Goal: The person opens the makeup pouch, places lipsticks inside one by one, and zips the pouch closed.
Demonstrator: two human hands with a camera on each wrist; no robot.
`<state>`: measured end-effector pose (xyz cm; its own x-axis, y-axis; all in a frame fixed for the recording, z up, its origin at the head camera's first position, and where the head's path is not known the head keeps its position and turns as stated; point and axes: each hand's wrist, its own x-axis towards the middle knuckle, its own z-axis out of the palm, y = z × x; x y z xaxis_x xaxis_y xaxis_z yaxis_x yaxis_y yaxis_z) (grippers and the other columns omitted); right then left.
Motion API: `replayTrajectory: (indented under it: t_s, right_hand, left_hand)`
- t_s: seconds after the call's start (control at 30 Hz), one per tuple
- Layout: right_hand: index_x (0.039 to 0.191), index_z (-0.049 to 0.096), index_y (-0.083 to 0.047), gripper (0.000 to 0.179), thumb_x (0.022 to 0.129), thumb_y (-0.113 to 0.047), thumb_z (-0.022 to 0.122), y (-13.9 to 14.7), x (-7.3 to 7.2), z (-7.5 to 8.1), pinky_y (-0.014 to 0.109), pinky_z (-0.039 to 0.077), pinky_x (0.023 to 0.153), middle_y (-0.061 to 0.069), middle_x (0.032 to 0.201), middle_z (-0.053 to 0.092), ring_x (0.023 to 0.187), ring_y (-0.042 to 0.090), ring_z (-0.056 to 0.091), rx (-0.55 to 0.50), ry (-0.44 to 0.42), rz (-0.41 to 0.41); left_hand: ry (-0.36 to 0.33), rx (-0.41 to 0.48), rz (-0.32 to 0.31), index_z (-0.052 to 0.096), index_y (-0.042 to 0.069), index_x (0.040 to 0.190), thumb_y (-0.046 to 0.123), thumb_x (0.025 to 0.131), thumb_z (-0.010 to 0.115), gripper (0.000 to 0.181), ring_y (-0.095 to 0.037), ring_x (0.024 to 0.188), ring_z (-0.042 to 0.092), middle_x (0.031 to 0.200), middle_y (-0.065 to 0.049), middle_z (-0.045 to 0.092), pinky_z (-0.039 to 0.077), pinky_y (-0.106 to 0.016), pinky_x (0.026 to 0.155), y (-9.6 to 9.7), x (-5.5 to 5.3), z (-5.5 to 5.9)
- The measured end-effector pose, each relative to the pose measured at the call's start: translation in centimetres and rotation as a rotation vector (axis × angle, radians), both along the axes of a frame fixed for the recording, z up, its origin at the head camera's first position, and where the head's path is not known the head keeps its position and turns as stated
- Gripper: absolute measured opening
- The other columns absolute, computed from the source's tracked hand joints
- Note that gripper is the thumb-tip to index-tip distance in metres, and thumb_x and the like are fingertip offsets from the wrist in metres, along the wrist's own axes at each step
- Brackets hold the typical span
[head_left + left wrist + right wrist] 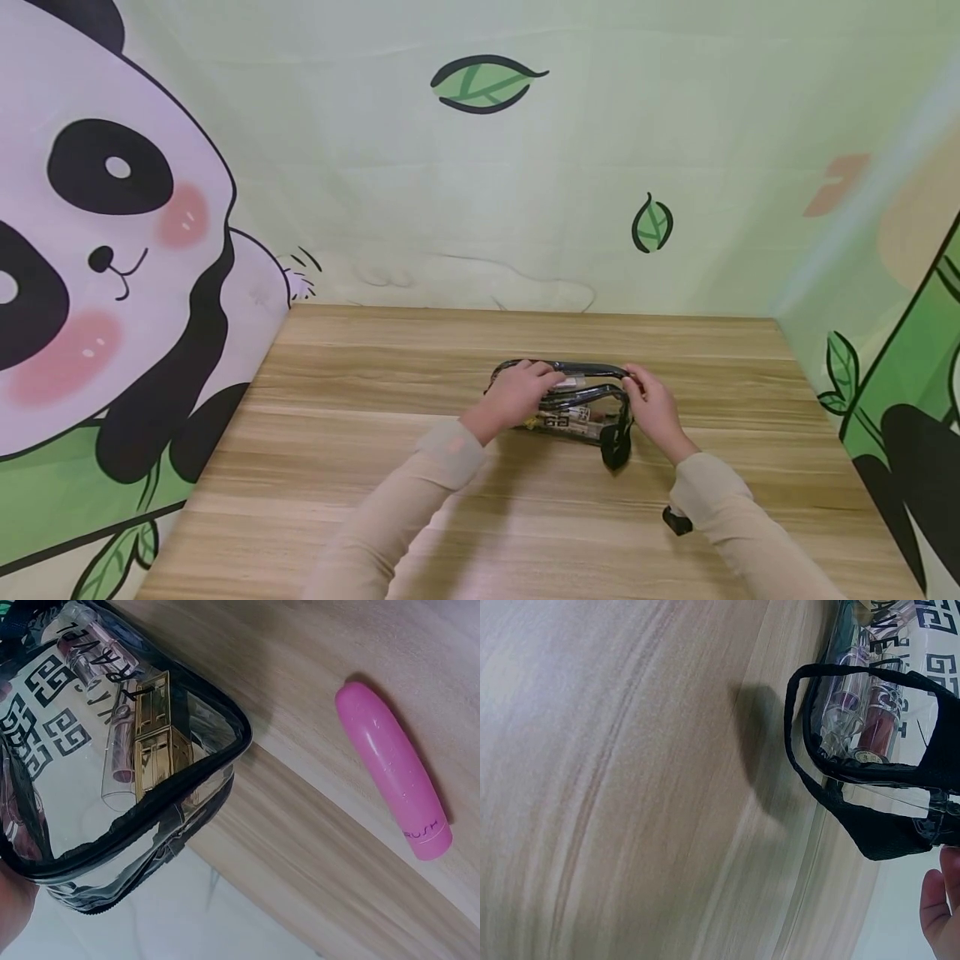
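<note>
A clear cosmetic bag (581, 421) with black trim lies on the wooden table. In the left wrist view lip gloss tubes and a gold case (161, 739) show through its printed plastic. My left hand (513, 396) grips the bag's left part, fingers over the top edge. My right hand (654, 408) pinches the black edge at the bag's right end, near the zipper; its fingertips are partly cut off in the right wrist view. From that end a black strap loop (791, 727) hangs out.
A pink tube (394, 769) with lettering lies on the table beside the bag in the left wrist view. The wooden table (360, 358) meets a green wall cloth (337, 167) printed with pandas and leaves.
</note>
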<state>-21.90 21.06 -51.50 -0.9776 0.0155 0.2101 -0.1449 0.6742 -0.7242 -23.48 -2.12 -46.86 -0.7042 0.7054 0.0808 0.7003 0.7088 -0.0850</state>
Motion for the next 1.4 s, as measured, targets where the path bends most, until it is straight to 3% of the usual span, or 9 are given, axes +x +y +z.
replayTrajectory:
  t_s: [0.2, 0.57, 0.93, 1.2, 1.4]
  right_hand:
    - [0.112, 0.054, 0.0, 0.026, 0.092, -0.014, 0.045, -0.01, -0.05, -0.02, 0.035, 0.046, 0.067, 0.019, 0.094, 0.062, 0.081, 0.026, 0.056, 0.0, 0.003, -0.005]
    - [0.113, 0.053, 0.001, 0.027, 0.092, -0.015, 0.044, -0.01, 0.01, 0.01, 0.038, 0.047, 0.069, 0.02, 0.095, 0.062, 0.082, 0.027, 0.057, 0.001, 0.001, 0.002]
    - [0.111, 0.054, 0.0, 0.025, 0.092, -0.015, 0.045, 0.12, 0.0, -0.11, 0.032, 0.045, 0.063, 0.018, 0.091, 0.062, 0.076, 0.024, 0.055, 0.016, 0.027, 0.005]
    - [0.113, 0.053, -0.003, 0.027, 0.093, -0.018, 0.043, 0.07, 0.0, -0.05, 0.03, 0.044, 0.062, 0.018, 0.093, 0.061, 0.078, 0.024, 0.055, 0.0, -0.016, 0.002]
    - [0.113, 0.053, -0.002, 0.027, 0.093, -0.017, 0.043, -0.01, 0.08, 0.12, 0.028, 0.044, 0.062, 0.018, 0.094, 0.061, 0.079, 0.023, 0.054, 0.014, -0.013, 0.002]
  left_hand:
    - [0.039, -0.001, -0.002, 0.05, 0.022, 0.123, 0.008, 0.078, 0.062, 0.049, -0.016, 0.101, 0.055, 0.116, 0.002, 0.056, 0.05, -0.027, 0.078, 0.21, -0.16, -0.51]
    - [-0.03, -0.026, 0.017, 0.05, 0.023, 0.123, 0.007, 0.079, 0.061, 0.048, -0.017, 0.101, 0.054, 0.118, 0.001, 0.055, 0.049, -0.028, 0.081, 0.49, -0.11, -0.25]
    - [-0.026, -0.026, 0.018, 0.053, 0.024, 0.122, 0.008, 0.082, 0.058, 0.043, -0.015, 0.096, 0.056, 0.116, 0.002, 0.056, 0.05, -0.026, 0.076, 0.52, 0.01, 0.03]
    - [-0.011, -0.056, 0.008, 0.055, 0.025, 0.121, 0.008, 0.083, 0.057, 0.041, -0.014, 0.097, 0.057, 0.118, 0.004, 0.054, 0.05, -0.026, 0.076, 0.71, -0.14, -0.08]
    - [-0.035, -0.05, 0.015, 0.056, 0.025, 0.119, 0.008, 0.083, 0.057, 0.04, -0.014, 0.099, 0.056, 0.118, 0.004, 0.054, 0.05, -0.025, 0.079, 0.73, -0.13, -0.08]
